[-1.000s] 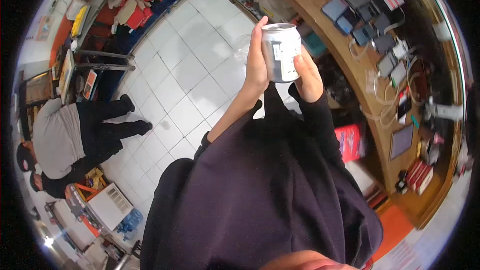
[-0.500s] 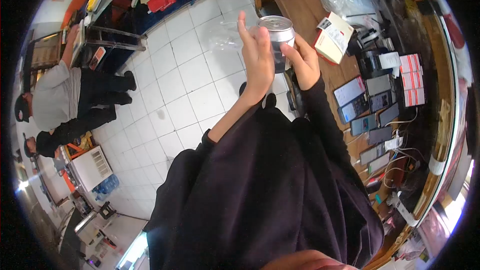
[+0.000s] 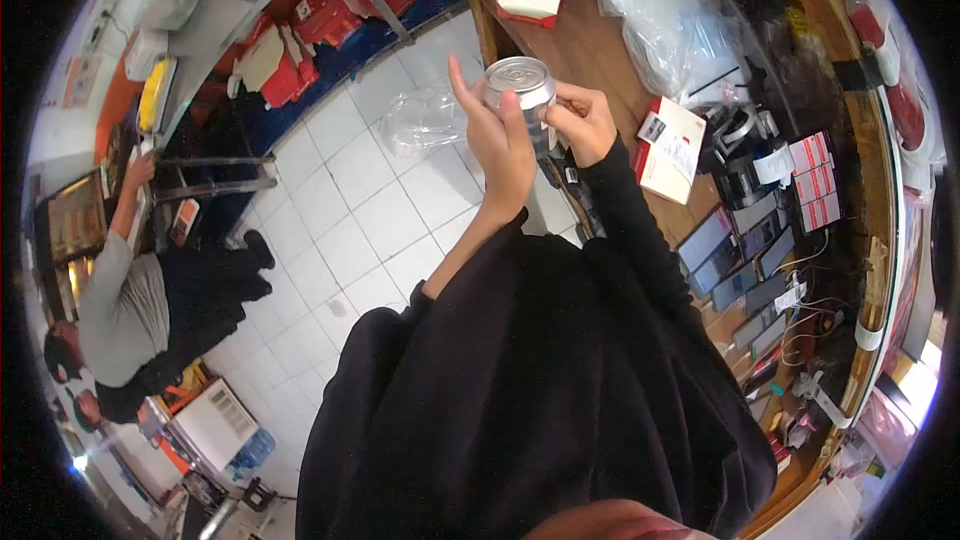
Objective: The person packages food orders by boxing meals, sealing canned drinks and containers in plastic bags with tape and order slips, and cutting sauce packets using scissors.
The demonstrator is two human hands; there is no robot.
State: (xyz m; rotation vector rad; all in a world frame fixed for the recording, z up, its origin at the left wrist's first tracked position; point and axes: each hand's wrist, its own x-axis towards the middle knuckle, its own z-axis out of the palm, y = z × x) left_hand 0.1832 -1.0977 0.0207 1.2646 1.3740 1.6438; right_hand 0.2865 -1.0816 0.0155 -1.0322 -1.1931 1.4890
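A silver drink can (image 3: 520,80), upright with its lid facing me, is held in front of me between both hands. My left hand (image 3: 500,145) cradles its left side, the thumb lying over the can's front and one finger pointing up past the rim. On the right side, my right hand (image 3: 588,125) grips the can with its thumb in front and fingers bent around it. The lid's tab appears flat. Fingers behind the can and most of its lower label are hidden.
A wooden counter (image 3: 590,65) runs along the right, bearing white-and-red boxes (image 3: 672,148), a plastic bag (image 3: 670,30) and several phones (image 3: 715,265) with cables. Clear plastic (image 3: 415,122) lies on the tiled floor. Another person (image 3: 125,310) stands at the left by a shelf.
The view has turned, so the counter and boxes show lower and farther along. Both hands still hold the can, now slightly left and lower in view. The other person's arm has shifted.
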